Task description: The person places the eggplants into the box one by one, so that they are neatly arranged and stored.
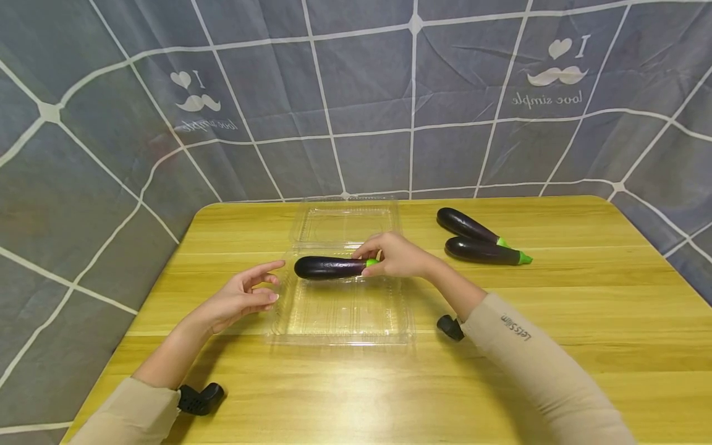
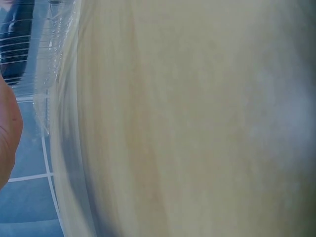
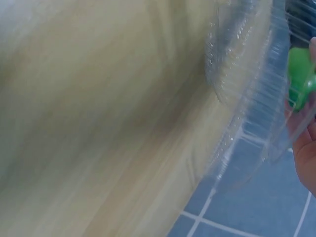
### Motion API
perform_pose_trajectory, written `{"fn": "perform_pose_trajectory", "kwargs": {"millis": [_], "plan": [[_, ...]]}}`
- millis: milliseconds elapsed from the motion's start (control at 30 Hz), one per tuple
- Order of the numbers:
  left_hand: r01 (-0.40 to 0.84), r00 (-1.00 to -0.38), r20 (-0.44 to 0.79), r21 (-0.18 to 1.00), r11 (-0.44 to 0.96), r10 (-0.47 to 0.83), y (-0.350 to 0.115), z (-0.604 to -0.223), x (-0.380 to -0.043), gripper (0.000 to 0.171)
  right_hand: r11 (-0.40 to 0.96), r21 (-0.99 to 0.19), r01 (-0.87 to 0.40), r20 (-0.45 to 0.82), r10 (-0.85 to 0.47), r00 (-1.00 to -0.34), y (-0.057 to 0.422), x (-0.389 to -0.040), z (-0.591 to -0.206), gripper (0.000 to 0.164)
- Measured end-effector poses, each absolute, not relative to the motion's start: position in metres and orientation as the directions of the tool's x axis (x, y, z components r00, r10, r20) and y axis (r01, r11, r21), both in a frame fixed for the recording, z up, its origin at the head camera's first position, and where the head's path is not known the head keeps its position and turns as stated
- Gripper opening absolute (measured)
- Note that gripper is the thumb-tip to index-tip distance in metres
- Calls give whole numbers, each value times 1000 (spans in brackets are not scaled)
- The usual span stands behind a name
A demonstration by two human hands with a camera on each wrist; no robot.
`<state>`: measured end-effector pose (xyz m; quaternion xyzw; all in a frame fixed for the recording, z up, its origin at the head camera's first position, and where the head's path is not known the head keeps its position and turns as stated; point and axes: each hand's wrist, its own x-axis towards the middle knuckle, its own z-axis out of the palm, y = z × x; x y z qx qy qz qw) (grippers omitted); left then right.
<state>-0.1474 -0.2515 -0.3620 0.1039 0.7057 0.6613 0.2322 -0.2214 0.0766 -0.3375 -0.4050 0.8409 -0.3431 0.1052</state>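
A dark purple eggplant with a green stem lies across the far part of a clear plastic clamshell container. My right hand grips it at the stem end, thumb in front and fingers behind. In the right wrist view the green stem shows through the clear plastic wall, beside the hand. To the left of the container, my left hand holds nothing, its fingers loosely bent and pointing at the container's side. Only an edge of the left hand appears in the left wrist view.
Two more eggplants lie close together at the back right, one farther back and one nearer. The container's lid is folded open toward the back. A grey curtain with white lines hangs behind the wooden table.
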Motion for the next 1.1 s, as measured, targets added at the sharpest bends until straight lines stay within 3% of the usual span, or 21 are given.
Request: {"fn": "perform_pose_trajectory", "kwargs": {"millis": [467,833,1100], "plan": [[-145,-867,-188,981,128,462,-252,-357,-147,66,470,-619,-629,105,-744,-660,68,-217,-344,32],[-150,-859,-184,983,110,477,-252,-362,-148,65,503,-478,-720,137,-767,-626,68,-211,-355,30],[-146,-866,-188,981,125,463,-252,-362,-149,67,528,-453,-718,137,-755,-642,64,-209,-358,27]]}}
